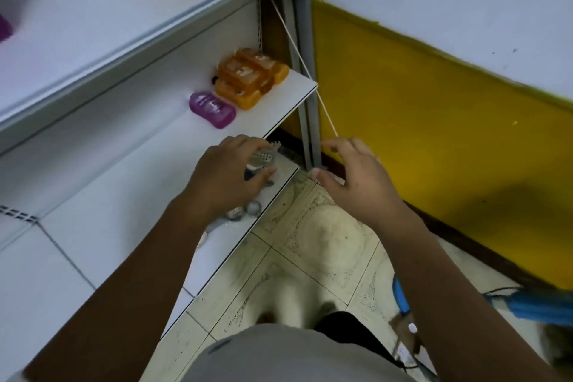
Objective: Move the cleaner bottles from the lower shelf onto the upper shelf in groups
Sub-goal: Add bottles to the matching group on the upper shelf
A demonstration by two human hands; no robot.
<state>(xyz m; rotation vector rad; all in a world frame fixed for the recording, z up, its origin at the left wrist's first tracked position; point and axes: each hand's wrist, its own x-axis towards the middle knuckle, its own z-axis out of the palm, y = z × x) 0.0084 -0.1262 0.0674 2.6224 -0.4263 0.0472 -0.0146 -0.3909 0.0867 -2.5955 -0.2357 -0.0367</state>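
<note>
Left hand (231, 175): curled over clear bottles (260, 161) at the lower shelf's (148, 195) right edge; grip unclear.
Right hand (350, 177): released, over floor.
Orange bottles (248, 77): middle shelf (288, 93), far right, flat.
Purple bottle (212, 108): long axis left-right, bare shelf nearer.

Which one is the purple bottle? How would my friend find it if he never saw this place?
Look at the white middle shelf, the one that ends near the yellow wall. At its far end sits a bunch of orange bottles, and the purple bottle lies just beside them, on the side away from the wall. It is the only purple one on that shelf, lying flat by itself.
</note>
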